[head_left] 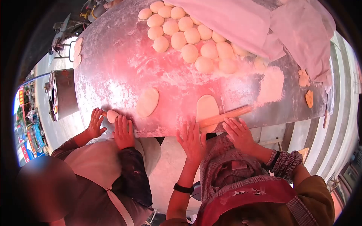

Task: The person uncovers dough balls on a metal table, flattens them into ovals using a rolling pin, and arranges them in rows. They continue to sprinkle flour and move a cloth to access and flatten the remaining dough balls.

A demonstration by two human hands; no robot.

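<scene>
a rolling pin lies across flattened dough on floured table.

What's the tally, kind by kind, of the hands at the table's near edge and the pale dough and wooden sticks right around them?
Person's bare left hand and bare right hand: 2
Co-worker's bare hands: 2
Flat, pale oval dough sheets: 2
Small, pale dough lump: 1
Light-brown wooden rolling pin: 1
Brown wooden stick, mostly hidden: 1
Total: 9

Dough balls partly hidden by cloth toward the worktop's far edge, flat dough partly under rolling pin, co-worker's head blurred
</scene>
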